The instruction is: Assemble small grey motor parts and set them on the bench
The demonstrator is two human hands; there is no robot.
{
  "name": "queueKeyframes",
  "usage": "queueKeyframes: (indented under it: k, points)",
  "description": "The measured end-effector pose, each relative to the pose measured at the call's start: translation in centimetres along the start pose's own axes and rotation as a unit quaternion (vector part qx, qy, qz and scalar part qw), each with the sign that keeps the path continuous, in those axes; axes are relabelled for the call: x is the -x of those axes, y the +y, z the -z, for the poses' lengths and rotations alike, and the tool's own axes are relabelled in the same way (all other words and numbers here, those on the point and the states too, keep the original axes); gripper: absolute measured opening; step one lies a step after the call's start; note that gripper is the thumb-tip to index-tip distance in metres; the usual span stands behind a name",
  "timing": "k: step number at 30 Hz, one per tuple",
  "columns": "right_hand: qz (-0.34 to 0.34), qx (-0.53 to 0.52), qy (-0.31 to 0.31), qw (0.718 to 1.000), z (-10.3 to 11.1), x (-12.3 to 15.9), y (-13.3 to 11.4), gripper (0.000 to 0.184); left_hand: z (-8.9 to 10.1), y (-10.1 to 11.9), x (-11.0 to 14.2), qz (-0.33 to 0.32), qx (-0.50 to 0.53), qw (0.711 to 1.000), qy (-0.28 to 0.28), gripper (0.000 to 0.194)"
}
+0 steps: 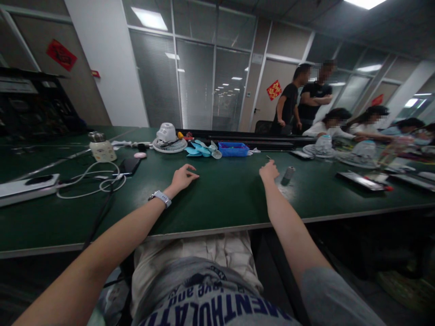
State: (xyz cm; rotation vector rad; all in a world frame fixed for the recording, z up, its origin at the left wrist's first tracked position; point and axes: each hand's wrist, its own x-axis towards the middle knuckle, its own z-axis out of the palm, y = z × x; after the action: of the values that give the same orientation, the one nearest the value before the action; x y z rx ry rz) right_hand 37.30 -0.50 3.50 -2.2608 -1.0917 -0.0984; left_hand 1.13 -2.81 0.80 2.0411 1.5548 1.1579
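My left hand (182, 177) rests on the dark green table (220, 199), fingers loosely curled and apart, holding nothing; a watch sits on that wrist. My right hand (269, 172) is closed in a pinch around a thin dark stick whose tip shows just above the fingers. A small grey cylinder (288, 174) lies on the table just right of it. Farther back lie a white fan body (169, 138), light blue fan blades (200, 149) and a blue tray (233, 149).
A white jar with a metal lid (101, 147), a phone (129, 166), white cables (95, 181) and a white power strip (27, 188) lie at left. Several people sit and stand at the far right with fan parts. The table's front edge (217, 228) is near my lap.
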Motion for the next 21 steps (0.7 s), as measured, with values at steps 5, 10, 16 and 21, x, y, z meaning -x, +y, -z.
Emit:
queueKeyframes:
  k: [5,10,16,21]
  points:
    - [0.022,0.013,0.055,0.998,-0.2,0.5,-1.0,0.063,0.2,0.4,0.0,0.018,0.001,0.998,0.055,0.020]
    - [0.272,-0.083,0.092,0.954,-0.3,4.6,-5.2,0.055,0.2,0.5,-0.2,0.056,0.009,0.993,0.102,0.015]
    - [0.572,-0.189,-0.177,0.779,-3.4,13.5,-10.6,0.027,0.1,0.4,-0.3,0.059,0.002,0.992,0.110,0.012]
    - [0.565,-0.175,-0.217,0.776,-4.9,15.7,-11.5,0.021,0.0,0.3,-0.3,0.054,0.001,0.993,0.104,0.010]
